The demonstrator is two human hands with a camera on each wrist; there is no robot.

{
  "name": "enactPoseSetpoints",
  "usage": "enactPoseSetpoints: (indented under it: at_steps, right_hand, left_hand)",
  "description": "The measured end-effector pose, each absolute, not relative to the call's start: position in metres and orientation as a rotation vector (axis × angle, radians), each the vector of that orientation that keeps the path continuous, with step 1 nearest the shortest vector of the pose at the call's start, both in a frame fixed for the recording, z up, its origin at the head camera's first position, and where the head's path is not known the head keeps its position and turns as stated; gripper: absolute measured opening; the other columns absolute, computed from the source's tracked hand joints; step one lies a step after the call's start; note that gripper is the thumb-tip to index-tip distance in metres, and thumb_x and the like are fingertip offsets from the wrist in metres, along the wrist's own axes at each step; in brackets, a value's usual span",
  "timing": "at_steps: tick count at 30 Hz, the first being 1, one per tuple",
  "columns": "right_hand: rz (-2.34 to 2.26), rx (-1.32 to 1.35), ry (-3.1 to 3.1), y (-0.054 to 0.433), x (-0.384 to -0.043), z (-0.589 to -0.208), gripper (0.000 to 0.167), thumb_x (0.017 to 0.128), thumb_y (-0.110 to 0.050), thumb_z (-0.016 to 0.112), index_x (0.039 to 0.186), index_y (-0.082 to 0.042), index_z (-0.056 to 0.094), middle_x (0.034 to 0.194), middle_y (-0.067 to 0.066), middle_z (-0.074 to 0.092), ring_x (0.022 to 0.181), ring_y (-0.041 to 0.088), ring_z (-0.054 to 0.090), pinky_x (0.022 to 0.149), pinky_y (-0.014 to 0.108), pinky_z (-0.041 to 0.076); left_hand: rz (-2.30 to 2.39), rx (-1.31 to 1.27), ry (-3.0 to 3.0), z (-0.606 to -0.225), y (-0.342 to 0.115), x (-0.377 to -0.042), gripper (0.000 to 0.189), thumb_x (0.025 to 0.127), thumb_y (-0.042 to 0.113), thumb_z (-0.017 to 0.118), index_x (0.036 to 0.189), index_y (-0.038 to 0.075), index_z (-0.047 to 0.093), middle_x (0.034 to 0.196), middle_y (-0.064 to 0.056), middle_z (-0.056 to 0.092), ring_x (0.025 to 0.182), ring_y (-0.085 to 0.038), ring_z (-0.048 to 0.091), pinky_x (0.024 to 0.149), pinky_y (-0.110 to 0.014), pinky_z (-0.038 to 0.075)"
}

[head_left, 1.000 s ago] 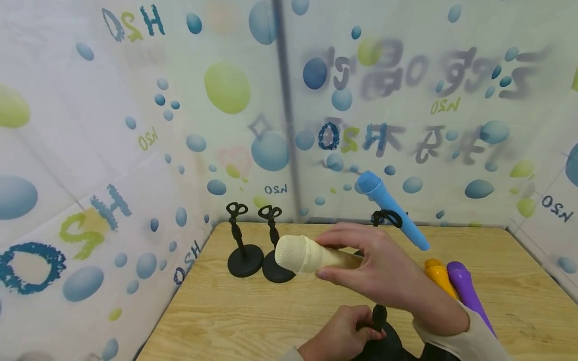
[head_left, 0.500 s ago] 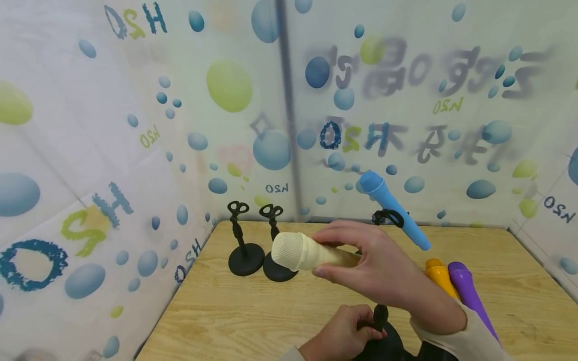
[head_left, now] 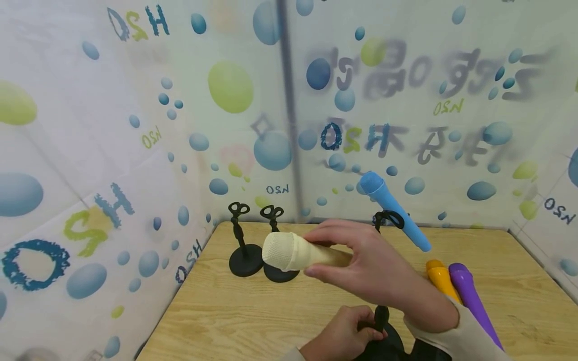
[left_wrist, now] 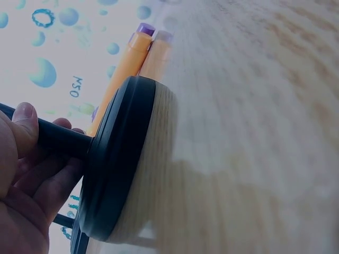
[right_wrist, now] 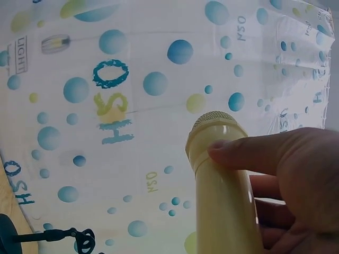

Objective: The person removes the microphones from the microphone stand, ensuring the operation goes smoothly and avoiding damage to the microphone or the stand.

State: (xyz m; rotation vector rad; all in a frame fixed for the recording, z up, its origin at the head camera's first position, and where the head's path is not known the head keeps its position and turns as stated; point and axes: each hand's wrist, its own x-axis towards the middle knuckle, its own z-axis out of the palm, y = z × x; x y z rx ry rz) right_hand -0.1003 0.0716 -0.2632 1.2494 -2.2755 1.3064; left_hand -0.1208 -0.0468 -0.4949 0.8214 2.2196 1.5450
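My right hand (head_left: pixel 361 260) grips a cream microphone (head_left: pixel 289 251) just behind its head, thumb on one side and fingers on the other. The mesh head points left in the head view; in the right wrist view the body of the microphone (right_wrist: pixel 225 201) runs downward. Below it, my left hand (head_left: pixel 345 333) pinches the black post of a microphone stand (head_left: pixel 381 318). In the left wrist view the round base of that stand (left_wrist: pixel 122 159) sits tilted close over the wood, with thumb and fingers about the post. My right arm hides part of the stand.
Two black stands (head_left: pixel 244 258) with looped clips stand at the back left of the table (head_left: pixel 217 316). A blue microphone (head_left: pixel 397 213) leans in another stand's clip behind my right hand. Orange (head_left: pixel 440 278) and purple (head_left: pixel 474 306) microphones lie at the right. Printed sheeting (head_left: pixel 180 100) walls the table.
My right hand has shifted slightly left with the cream microphone. My left hand keeps its hold on the stand's post, and the other microphones and stands stay put.
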Motion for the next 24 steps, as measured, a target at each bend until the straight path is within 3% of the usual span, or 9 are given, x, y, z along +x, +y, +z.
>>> enactPoseSetpoints:
  at_steps: [6, 24]
  right_hand:
    - [1.278, 1.29, -2.253, 0.066, -0.1, -0.259, 0.032, 0.096, -0.023, 0.085, 0.127, -0.017, 0.078, 0.126, -0.003, 0.077, 0.108, 0.01, 0.072, 0.093, 0.033, 0.063]
    - [1.202, 1.297, -2.198, 0.063, -0.099, -0.252, 0.034, 0.094, -0.02, 0.087, 0.127, -0.017, 0.079, 0.125, -0.002, 0.078, 0.107, 0.012, 0.073, 0.086, 0.031, 0.063]
  left_hand:
    - [1.554, 0.83, 2.209, -0.494, -0.048, -0.12, 0.008, 0.105, 0.004, 0.068, 0.109, 0.005, 0.075, 0.106, 0.002, 0.083, 0.097, 0.008, 0.071, 0.092, -0.015, 0.054]
    - [1.565, 0.83, 2.189, -0.493, -0.048, -0.12, 0.009, 0.105, 0.003, 0.067, 0.109, 0.005, 0.075, 0.105, 0.002, 0.084, 0.099, 0.008, 0.07, 0.09, -0.015, 0.054]
